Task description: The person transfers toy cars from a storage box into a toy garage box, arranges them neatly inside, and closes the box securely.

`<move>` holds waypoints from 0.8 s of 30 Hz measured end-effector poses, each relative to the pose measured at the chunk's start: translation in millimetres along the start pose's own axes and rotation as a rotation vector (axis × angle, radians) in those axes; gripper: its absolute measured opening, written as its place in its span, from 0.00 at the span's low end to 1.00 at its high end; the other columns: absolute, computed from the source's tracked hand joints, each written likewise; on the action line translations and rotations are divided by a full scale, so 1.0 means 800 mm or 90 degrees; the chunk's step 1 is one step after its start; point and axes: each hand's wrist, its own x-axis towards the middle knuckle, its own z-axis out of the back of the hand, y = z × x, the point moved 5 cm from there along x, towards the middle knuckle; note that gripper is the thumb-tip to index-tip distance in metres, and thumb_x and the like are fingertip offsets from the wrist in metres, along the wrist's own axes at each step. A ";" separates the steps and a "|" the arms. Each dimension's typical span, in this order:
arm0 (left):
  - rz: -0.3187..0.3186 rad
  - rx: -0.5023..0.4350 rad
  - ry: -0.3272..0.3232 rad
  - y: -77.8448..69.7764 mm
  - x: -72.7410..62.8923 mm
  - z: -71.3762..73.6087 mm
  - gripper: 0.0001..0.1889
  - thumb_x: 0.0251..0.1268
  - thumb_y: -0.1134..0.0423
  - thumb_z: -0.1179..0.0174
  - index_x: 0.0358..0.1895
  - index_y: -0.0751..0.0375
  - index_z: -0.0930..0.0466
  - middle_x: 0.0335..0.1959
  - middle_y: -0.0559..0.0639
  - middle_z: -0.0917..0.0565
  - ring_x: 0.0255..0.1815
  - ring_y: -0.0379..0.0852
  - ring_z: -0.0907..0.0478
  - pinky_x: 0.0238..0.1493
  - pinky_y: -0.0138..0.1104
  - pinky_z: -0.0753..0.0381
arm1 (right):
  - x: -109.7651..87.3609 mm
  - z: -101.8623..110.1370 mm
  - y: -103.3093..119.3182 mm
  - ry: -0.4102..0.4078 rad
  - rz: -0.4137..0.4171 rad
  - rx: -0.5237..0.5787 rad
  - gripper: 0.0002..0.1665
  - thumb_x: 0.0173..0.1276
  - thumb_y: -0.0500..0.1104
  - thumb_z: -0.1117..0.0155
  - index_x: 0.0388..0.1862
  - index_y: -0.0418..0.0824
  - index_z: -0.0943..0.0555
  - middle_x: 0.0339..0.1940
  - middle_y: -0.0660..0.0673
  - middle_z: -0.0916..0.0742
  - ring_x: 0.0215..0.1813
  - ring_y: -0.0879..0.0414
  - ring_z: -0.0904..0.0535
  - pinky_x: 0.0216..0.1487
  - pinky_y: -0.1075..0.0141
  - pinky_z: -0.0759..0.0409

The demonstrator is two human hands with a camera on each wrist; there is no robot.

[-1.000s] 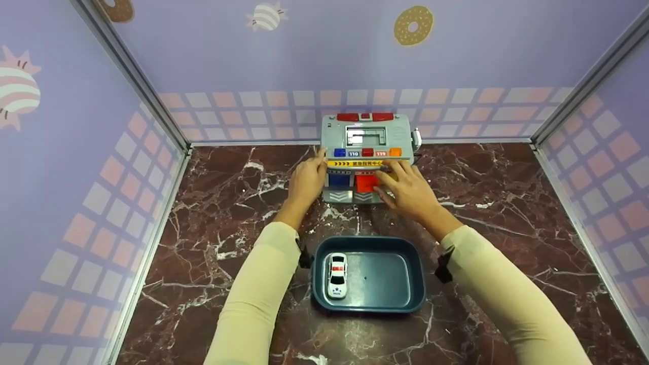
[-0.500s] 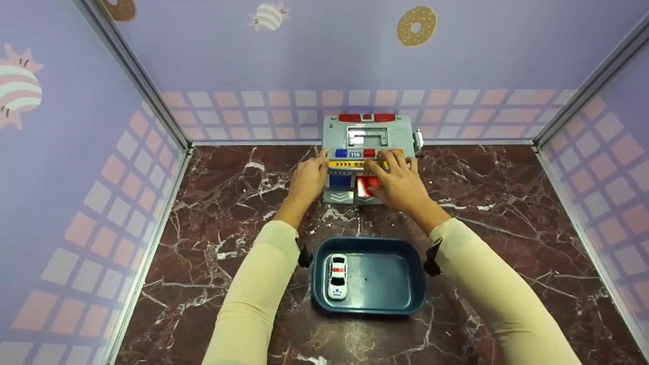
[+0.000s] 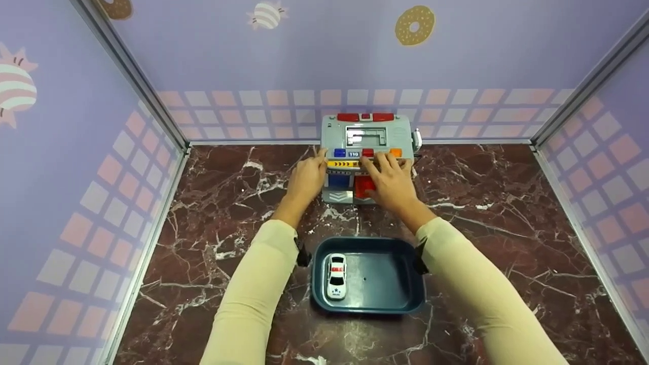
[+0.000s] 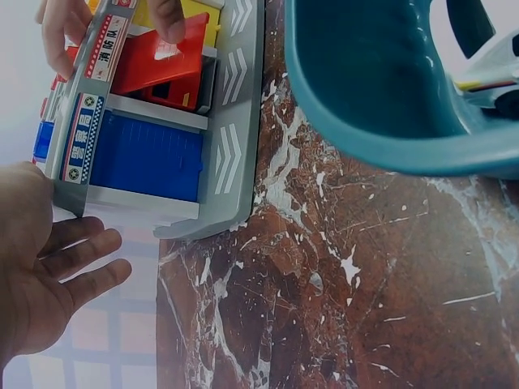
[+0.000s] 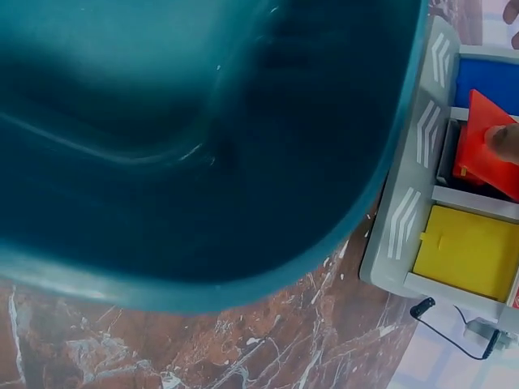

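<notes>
A grey toy emergency-station garage [image 3: 333,133] stands against the back wall. My left hand [image 3: 307,180] rests along its left side, fingers loosely extended in the left wrist view. Across the front roof edge lie the fingers of my right hand [image 3: 395,185], while its thumb touches the red door [image 4: 166,57] below. That middle door tilts outward, and a red object [image 4: 174,93] with a yellow mark shows partly behind it; its kind is unclear. The blue door [image 4: 146,158] and yellow door [image 5: 466,251] on either side are down.
In front of the garage sits a dark teal bin [image 3: 385,284] with a white toy police car [image 3: 336,278] at its left. Both forearms pass beside the bin. Purple walls [image 3: 324,61] enclose the marble-patterned surface [image 3: 228,203].
My right hand has moved left along the roof edge, from near the yellow door to the red one, and its thumb now touches the red door. The left hand stays put.
</notes>
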 end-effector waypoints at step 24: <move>0.006 -0.014 0.000 0.004 0.001 -0.001 0.21 0.91 0.52 0.48 0.68 0.58 0.11 0.55 0.62 0.06 0.57 0.67 0.09 0.59 0.59 0.13 | 0.025 -0.029 0.009 -0.045 0.007 -0.154 0.47 0.69 0.55 0.18 0.78 0.51 0.35 0.69 0.29 0.26 0.67 0.29 0.27 0.60 0.37 0.26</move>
